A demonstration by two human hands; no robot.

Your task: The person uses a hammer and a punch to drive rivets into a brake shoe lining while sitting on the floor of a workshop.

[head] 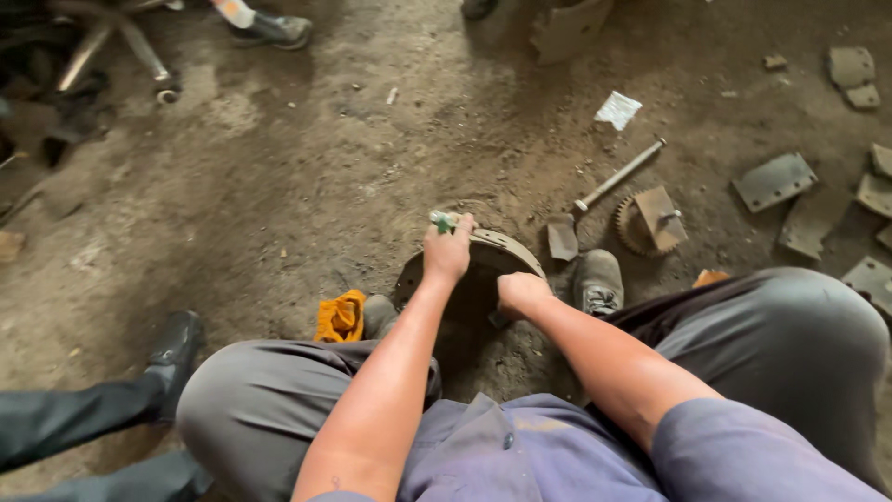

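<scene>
I sit on a dirt floor with a curved metal brake shoe [509, 249] standing on edge between my feet. My left hand [448, 253] is shut on a small green-handled tool [442, 221], held against the top of the shoe's arc. My right hand [520, 294] is closed on the near side of the shoe, steadying it. What lies inside the arc is in shadow.
An orange rag [341, 316] lies by my left shoe. A hammer [617, 176], a rusty gear with a plate on it [649, 223] and several flat metal pieces [774, 181] lie to the right. Another person's black shoe and leg [172, 358] sit at the left; a foot [271, 30] is far off.
</scene>
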